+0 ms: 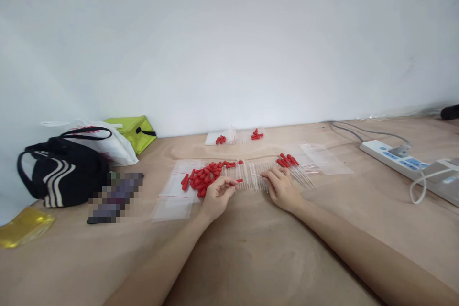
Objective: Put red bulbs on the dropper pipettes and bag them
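Grip, left hand: left hand point(217, 196) pinches one red cap point(239, 180) between thumb and fingertips, just left of the frame's centre.
Grip, right hand: right hand point(281, 189) is closed on a clear tube point(257, 175), whose tip points toward the cap; the two are just apart.
Loose caps: a pile of red caps point(202, 177) lies beyond the left hand, partly on a flat zip bag point(174, 201) with a red seal line.
Tubes: a row of clear tubes point(247, 169) lies side by side between the two hands.
Capped pieces: red-topped droppers point(296, 167) fan out just beyond the right hand.
Writing: red print on the white carrier bag point(114, 146) is too small to read; the dark thing beside it is blurred out.
Left of frame: black bag point(60, 177) with white stripes, green pouch point(134, 129) behind it, yellow packet point(23, 227) at the lower left edge.
Back, centre: two small bags point(229, 137) holding a few red caps, near the wall.
Right of frame: white power strip point(394, 158) with a plug in it and grey cable point(358, 131), well apart from the hands.
Surface: tan table point(251, 248); nothing covers the hands.
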Motion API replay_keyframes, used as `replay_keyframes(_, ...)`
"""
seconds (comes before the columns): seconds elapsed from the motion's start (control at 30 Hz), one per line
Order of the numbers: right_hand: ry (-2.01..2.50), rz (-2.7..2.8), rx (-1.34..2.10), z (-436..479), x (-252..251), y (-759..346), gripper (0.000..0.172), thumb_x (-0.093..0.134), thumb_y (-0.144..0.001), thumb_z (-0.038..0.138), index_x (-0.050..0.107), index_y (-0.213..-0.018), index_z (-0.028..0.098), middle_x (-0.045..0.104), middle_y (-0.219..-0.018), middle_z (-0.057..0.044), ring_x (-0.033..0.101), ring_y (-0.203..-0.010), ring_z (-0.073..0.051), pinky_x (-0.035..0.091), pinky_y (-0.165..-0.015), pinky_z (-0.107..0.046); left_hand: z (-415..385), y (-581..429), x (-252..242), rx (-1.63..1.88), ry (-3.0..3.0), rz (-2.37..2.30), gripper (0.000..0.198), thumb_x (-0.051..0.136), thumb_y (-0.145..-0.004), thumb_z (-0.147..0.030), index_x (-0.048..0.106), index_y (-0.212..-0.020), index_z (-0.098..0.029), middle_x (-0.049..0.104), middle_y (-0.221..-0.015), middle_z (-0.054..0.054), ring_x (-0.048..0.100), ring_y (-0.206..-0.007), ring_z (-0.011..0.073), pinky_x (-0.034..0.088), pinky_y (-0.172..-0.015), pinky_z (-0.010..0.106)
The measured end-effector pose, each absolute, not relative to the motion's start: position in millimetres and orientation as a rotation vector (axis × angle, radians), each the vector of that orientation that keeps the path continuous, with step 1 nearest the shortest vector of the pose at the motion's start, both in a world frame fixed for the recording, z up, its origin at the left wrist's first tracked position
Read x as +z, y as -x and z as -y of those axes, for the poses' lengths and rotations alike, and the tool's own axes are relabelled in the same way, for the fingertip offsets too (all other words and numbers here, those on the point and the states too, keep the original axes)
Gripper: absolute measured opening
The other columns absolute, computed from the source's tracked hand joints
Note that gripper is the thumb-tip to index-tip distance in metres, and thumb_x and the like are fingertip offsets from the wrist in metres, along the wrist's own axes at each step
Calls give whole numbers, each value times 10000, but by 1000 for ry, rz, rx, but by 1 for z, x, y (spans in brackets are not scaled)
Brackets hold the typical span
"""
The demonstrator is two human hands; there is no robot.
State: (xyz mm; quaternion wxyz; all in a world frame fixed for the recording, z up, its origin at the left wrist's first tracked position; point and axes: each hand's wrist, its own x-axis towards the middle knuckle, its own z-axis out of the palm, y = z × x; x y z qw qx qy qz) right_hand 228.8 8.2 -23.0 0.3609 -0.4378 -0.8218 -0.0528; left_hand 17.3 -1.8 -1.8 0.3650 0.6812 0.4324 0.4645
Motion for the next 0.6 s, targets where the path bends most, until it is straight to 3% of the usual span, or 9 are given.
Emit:
replay_keyframes(0.13,1099,2151,-54,-1,-19,-221,162,370,-857,170,533,-858,169,614,-816,-32,507,-744,-142,245,-762,-329,8,-20,-5,1235,-1888,-1178,149,585,-700,-226,469,-634,-161,569,-704,17,564,-642,126,462,-602,236)
replay_keyframes(0.27,1059,2160,-13,4,-15,-216,152,378,-856,174,529,-842,170,614,-795,-24,506,-725,-134,240,-738,-325,7,-16,-7,1199,-2073,-1320,176,511,-743,-191,380,-625,-185,550,-656,-14,546,-607,120,429,-561,223)
replay_keyframes(0.6,1006,2163,-18,11,-13,-209,144,396,-842,169,540,-846,171,616,-778,-22,507,-693,-131,237,-722,-319,7,-16,-5,1061,-2536,-1532,125,596,-755,-272,504,-767,-188,609,-739,6,539,-722,183,382,-694,323)
